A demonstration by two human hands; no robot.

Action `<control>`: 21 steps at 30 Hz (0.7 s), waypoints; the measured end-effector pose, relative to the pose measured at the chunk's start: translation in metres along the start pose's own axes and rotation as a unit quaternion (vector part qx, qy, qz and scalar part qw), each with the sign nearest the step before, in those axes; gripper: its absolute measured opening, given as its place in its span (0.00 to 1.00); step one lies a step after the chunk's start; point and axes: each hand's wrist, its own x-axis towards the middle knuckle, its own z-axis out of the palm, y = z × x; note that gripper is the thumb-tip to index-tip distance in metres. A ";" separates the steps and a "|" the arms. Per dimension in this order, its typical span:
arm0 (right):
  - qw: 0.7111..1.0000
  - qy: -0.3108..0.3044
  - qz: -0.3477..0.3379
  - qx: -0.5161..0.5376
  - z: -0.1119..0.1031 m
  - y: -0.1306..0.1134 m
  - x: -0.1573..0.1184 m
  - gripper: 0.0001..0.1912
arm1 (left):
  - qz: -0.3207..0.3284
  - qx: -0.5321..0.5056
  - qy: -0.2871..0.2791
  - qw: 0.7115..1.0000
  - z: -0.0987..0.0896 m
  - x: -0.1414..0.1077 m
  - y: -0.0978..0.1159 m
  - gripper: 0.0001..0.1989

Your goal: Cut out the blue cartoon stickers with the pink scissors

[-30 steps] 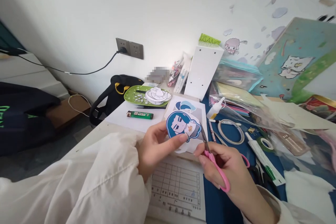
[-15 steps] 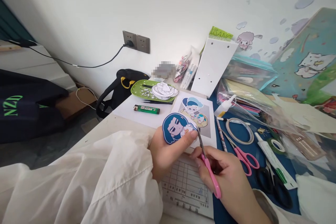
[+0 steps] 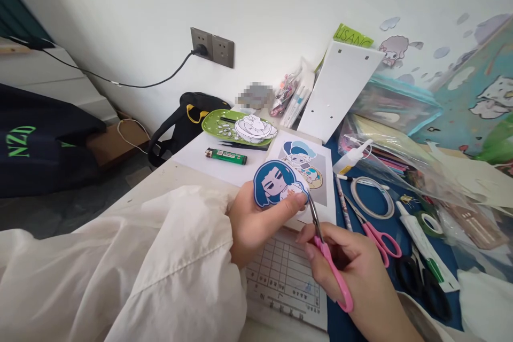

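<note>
Between the thumb and fingers of my left hand (image 3: 256, 219) is a paper cutout (image 3: 276, 184) of a blue-haired cartoon figure, tilted toward me. My right hand (image 3: 352, 267) grips a pair of pink-handled scissors (image 3: 331, 267), its fingers in and around the handles. The scissor blades point up and meet the cutout's right edge, close to my left thumb. I cannot tell how far apart the blades are. Behind the cutout lies a printed sheet (image 3: 326, 197) with a cartoon picture, and a form with a table grid (image 3: 280, 272) lies below my hands.
A green lighter (image 3: 226, 156) lies near a green tray (image 3: 212, 124) bearing a white drawn cutout (image 3: 254, 129). To the right are a glue bottle (image 3: 352, 157), a tape roll (image 3: 372, 197), more pink scissors (image 3: 382, 240) and black scissors (image 3: 425, 283). A white stand (image 3: 340, 91) rises behind.
The view has shifted slightly, so the desk items sit a little differently in frame. My hands, still holding the cutout and scissors, appear slightly further right. The scissors still meet the cutout's right edge.
</note>
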 end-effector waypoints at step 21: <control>0.989 -0.056 -0.015 0.139 0.002 -0.014 0.000 0.04 | 0.025 -0.108 -0.125 0.986 0.002 -0.007 0.004 0.07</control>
